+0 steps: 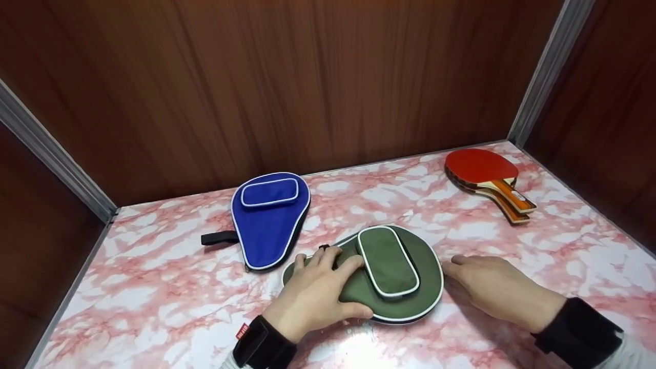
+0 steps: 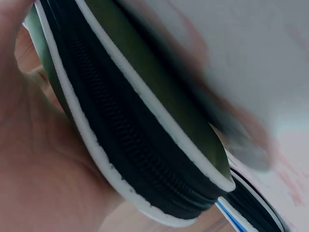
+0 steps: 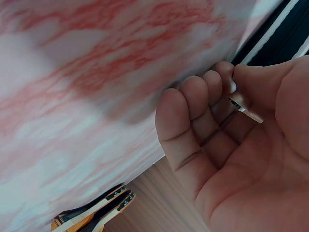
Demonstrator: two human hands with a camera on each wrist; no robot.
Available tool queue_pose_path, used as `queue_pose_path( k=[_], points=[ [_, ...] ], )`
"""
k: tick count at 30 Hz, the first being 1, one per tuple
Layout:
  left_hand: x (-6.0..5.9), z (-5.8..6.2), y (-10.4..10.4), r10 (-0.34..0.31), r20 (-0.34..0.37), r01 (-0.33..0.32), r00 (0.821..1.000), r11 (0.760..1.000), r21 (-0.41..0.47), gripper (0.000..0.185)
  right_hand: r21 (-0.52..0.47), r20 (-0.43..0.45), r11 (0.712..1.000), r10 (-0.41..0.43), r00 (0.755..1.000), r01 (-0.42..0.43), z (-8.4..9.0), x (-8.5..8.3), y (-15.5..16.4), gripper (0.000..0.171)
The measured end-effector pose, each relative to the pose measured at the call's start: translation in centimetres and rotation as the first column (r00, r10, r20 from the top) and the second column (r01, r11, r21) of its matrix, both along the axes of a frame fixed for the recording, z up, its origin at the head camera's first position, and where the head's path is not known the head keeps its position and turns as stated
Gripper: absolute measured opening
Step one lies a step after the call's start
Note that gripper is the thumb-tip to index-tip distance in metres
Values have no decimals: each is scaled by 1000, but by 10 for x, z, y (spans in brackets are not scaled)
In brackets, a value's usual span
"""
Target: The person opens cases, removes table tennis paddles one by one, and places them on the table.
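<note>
Left hand [image 1: 318, 294] is pressing the green paddle case [image 1: 394, 277] flat, steadying it, while right hand [image 1: 492, 289] is pinching its zipper pull [image 3: 244, 108]

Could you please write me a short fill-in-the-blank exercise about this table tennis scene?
1. The left hand rests on the ____ paddle case.
2. The right hand pinches the case's ____ pull.
3. The blue paddle case lies ____ the green one.
4. The paddles have ____ rubber on top.

Missing words: green; zipper; behind; red
</note>
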State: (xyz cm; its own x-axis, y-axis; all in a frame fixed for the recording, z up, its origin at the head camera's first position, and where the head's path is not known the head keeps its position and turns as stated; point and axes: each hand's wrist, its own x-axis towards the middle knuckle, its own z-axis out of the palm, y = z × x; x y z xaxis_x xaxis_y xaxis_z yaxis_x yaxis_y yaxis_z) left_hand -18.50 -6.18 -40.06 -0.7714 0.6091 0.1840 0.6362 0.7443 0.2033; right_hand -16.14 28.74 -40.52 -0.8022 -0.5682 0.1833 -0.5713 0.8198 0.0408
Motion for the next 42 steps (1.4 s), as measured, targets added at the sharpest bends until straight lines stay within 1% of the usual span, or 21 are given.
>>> queue_pose_path(
  k=[4, 9, 14, 17, 20, 22, 23, 26, 29, 35, 37, 39, 42],
  points=[
    [2, -1, 3, 30, -14, -30, 999, 1000, 6, 87, -6, 2, 1000, -8, 1000, 8, -1, 1, -2, 20],
    [5, -2, 7, 81, -13, -80, 997, 997, 19, 86, 2, -6, 1000, -24, 1000, 24, -2, 1, -5, 17],
    [7, -3, 14, 156, -39, -155, 987, 988, 17, 86, -18, -3, 1000, -15, 1000, 15, -1, 3, -6, 11],
    [8, -4, 17, 184, -58, -184, 981, 983, 16, 86, -44, -19, 999, 6, 1000, -6, -2, 4, -8, 10],
    [7, -2, 15, 167, -31, -167, 985, 986, 8, 84, -58, -48, 998, 2, 999, -5, -4, 3, -11, 8],
    [6, 1, 9, 140, 13, -140, 990, 990, 7, 80, -59, -61, 998, -19, 998, 16, -3, 1, -13, 7],
    [5, 4, 5, 125, 39, -126, 991, 992, 12, 77, -58, -60, 998, -33, 998, 30, -3, 0, -14, 9],
    [3, 10, -3, 90, 96, -94, 991, 995, 38, 67, -61, -48, 996, -75, 996, 72, 0, -9, -16, 16],
    [5, 14, -7, 75, 114, -82, 991, 995, 53, 62, -55, -21, 994, -101, 995, 99, 2, -23, -18, 22],
    [9, 16, -6, 90, 143, -96, 986, 995, 36, 63, -9, 46, 990, -138, 989, 138, 8, -57, -25, 24],
    [9, 16, -5, 102, 132, -107, 986, 994, 33, 63, 6, 57, 990, -143, 988, 143, 9, -67, -28, 23],
    [10, 15, -4, 116, 101, -119, 988, 993, 27, 63, 15, 66, 989, -145, 987, 145, 10, -75, -30, 21],
    [11, 13, -1, 134, 50, -135, 990, 991, 15, 63, 17, 75, 989, -146, 986, 146, 10, -81, -31, 19]
  ],
)
